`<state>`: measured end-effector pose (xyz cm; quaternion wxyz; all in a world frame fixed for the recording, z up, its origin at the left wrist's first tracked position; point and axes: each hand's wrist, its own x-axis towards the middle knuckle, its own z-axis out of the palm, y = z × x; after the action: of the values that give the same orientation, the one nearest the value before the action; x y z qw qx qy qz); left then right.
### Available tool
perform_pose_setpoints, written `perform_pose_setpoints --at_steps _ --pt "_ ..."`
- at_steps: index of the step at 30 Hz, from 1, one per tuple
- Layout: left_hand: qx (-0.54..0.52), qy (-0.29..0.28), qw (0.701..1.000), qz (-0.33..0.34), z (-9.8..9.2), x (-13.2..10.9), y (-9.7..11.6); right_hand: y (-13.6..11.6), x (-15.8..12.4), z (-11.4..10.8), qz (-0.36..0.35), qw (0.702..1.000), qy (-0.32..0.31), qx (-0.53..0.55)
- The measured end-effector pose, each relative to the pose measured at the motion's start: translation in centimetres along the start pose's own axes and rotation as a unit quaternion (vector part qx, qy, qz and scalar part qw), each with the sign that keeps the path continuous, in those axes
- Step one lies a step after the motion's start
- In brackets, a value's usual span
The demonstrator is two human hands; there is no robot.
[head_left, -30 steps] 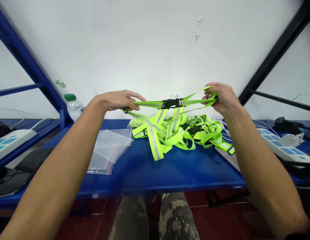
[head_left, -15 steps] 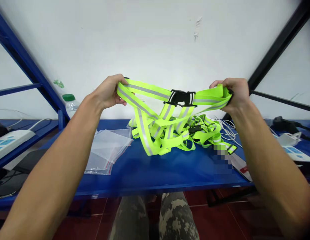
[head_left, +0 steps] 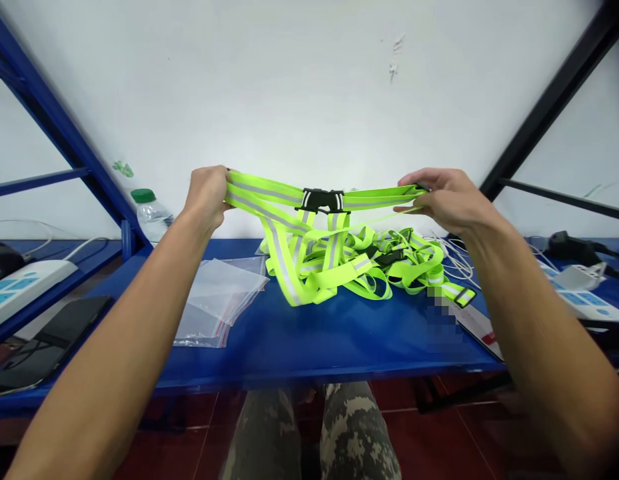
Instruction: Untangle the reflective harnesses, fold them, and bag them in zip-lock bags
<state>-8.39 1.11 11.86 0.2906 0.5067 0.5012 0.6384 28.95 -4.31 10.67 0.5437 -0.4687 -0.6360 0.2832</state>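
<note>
A neon-yellow reflective vest point(head_left: 284, 260) made of straps with grey stripes hangs between my hands above the blue table. My left hand point(head_left: 208, 193) is closed around the left end of its belt. At the other end, my right hand point(head_left: 442, 197) pinches the belt near a black slider. The belt is stretched nearly level, with a black buckle point(head_left: 322, 200), fastened, at its middle. Lower straps droop towards the table. Behind them lies a tangled heap of similar yellow straps point(head_left: 419, 263), partly hidden by the held vest.
Clear zip bags point(head_left: 214, 297) lie on the blue table point(head_left: 309, 347), left of the straps. A green-capped bottle point(head_left: 152, 213) stands behind my left forearm. Power strips point(head_left: 26, 287) and a black phone point(head_left: 49, 343) are at left; white cables point(head_left: 459, 260) lie at right.
The buckle has shifted left and the belt is pulled straighter. My left hand has moved left and slightly down; my right hand has shifted left, its fingers now pinching the strap.
</note>
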Motion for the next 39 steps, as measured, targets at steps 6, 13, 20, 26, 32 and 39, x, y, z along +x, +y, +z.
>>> perform_pose_setpoints --at_steps 6,13,20,26,32,39 --pt "-0.021 -0.123 0.988 -0.087 -1.0 -1.5 -1.4 0.7 -0.2 1.5 0.111 0.972 0.052 0.199" --pt "0.13 -0.465 0.875 -0.036 -4.5 -3.4 0.7 -0.3 -1.4 -1.3 0.09 0.928 -0.357 -0.054" --pt "0.11 -0.271 0.955 -0.046 -3.7 -1.1 0.6 -2.7 -0.6 -3.0 0.015 0.947 -0.309 -0.088" --pt "0.029 0.011 0.997 0.071 1.4 3.0 4.5 -5.4 5.7 1.9 -0.05 0.992 0.069 -0.092" --pt "-0.108 -0.073 0.963 0.237 -2.2 -1.0 5.7 -4.6 2.5 2.6 -0.181 0.977 0.105 0.034" --pt "0.275 -0.478 0.834 0.012 -8.3 -7.4 -4.7 7.0 -7.1 3.3 0.104 0.968 -0.229 -0.021"
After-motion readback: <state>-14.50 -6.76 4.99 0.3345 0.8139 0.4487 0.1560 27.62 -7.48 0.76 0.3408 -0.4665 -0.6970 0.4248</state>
